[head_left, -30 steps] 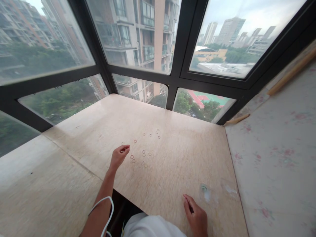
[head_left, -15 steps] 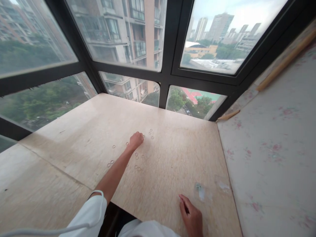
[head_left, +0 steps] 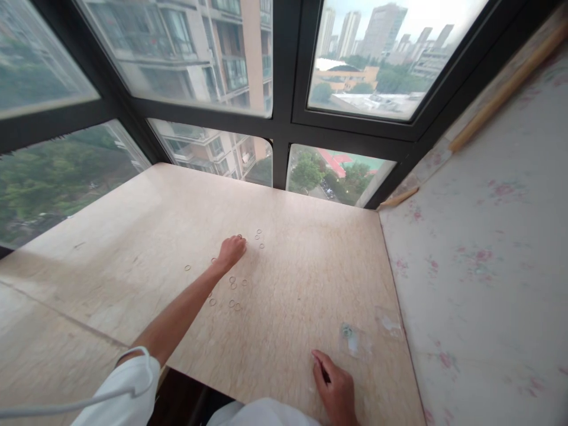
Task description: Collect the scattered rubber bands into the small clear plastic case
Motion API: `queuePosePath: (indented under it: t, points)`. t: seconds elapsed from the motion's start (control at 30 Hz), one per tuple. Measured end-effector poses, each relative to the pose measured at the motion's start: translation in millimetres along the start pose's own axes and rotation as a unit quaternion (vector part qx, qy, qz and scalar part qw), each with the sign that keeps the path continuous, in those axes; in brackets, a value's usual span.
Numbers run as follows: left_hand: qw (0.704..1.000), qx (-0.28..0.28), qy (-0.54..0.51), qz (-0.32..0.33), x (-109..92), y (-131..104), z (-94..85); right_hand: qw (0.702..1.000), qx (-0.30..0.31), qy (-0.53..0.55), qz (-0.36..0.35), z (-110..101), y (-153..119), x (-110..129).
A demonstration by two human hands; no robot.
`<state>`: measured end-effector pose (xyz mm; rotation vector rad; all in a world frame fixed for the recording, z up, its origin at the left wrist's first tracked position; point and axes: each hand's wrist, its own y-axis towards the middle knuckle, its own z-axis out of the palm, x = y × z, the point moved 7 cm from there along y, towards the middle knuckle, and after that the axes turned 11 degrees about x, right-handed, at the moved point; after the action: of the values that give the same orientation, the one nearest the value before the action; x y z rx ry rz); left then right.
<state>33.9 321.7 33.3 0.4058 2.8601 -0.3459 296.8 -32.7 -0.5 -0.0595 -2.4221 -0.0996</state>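
Several small thin rings lie scattered on the pale, wood-patterned board. My left hand reaches out over the far part of this group, its fingers curled and pointing down to the surface. A ring shows right at its knuckles; whatever is under the fingertips is hidden. Just beyond it, to the right, is a small cluster of rings. Near the front edge my right hand rests with fingers curled and thumb against the forefinger; anything inside is too small to make out.
To the right of centre lies a clear plastic bag with something greenish in it, and another clear wrapper is by the flowered wall. Dark window frames border the board's far side. A white cable runs by my left sleeve.
The view has turned slightly, so everything sits further left. My left hand stays at about the same place among the rings, while its forearm now covers two rings that showed before.
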Motion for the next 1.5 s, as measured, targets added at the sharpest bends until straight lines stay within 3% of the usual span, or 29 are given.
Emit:
queuePosePath:
  t: [0.2, 0.37, 0.53, 0.77, 0.97, 1.1, 1.27, 1.5]
  points:
    - [0.996, -0.021, -0.082, -0.023, -0.4, -8.2, -7.6, 1.000, -0.005, -0.008, -0.001, -1.2, 0.8, 1.1]
    - [0.978, -0.016, -0.206, -0.018, -21.1, -31.6, -7.9, 1.000, 0.000, -0.006, 0.002, -2.8, 3.7, 3.8]
    - [0.953, 0.024, -0.301, 0.034, -67.6, -63.0, -5.6, 1.000, 0.013, 0.003, 0.013, -5.5, 6.7, 7.4]
    - [0.887, 0.118, -0.427, 0.128, -165.1, -110.7, 7.6, 0.999, 0.015, 0.025, 0.021, -8.7, 9.1, 8.8]
    - [0.893, 0.117, -0.352, 0.255, -249.8, -141.1, 27.1, 0.999, 0.014, 0.014, 0.028, -9.3, 9.6, 8.9]
    - [0.912, 0.108, -0.258, 0.302, -291.3, -153.5, 45.6, 0.999, 0.020, 0.000, 0.029, -10.4, 10.3, 10.2]
    - [0.937, 0.105, -0.113, 0.314, -317.4, -159.3, 69.9, 0.999, 0.029, -0.018, 0.032, -10.3, 11.1, 10.1]
    - [0.939, 0.111, -0.072, 0.319, -337.4, -158.3, 86.3, 0.998, 0.034, -0.030, 0.046, -6.2, 11.1, 6.0]
